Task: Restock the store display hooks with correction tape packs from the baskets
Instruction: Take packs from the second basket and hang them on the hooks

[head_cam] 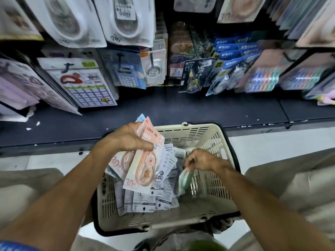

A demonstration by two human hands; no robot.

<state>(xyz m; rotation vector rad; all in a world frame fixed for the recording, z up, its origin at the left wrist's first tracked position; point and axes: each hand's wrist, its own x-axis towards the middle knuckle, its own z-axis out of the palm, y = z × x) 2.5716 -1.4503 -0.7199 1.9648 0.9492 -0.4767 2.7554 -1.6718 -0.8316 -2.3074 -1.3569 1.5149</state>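
Several pink correction tape packs [143, 160], fanned like cards and marked "30M", are gripped in the left hand [126, 137], which is closed around their upper edges above the left part of a cream plastic basket [213, 140]. A single green-tinted pack [184, 180] is pinched between the fingertips of the right hand [203, 160], low over the basket's middle; whether it is clear of the pile beneath cannot be told. More packs [145, 201], mostly seen from their grey-white printed backs, are heaped loosely inside the basket, chiefly toward its left and near side. The basket's handle [177, 223] is folded down along the near rim.

Beyond the basket, a dark shelf base [199, 109] runs across the view. Above it, the display hooks [121, 60] are crowded with hanging stationery: large white tape packs [126, 20] at the upper left, a calculator card [126, 77] near the centre, and blue-headed packs [233, 53] to the right. A peach-coloured pack [241, 8] resembling those held hangs at the top right.

The step in hand appears to be gathering and sorting stock from the basket, with none yet being hung. For the next move, the green pack would probably be added to the held bundle or set apart, after which the hanging holes would need to be lined up with a matching hook on the display above.
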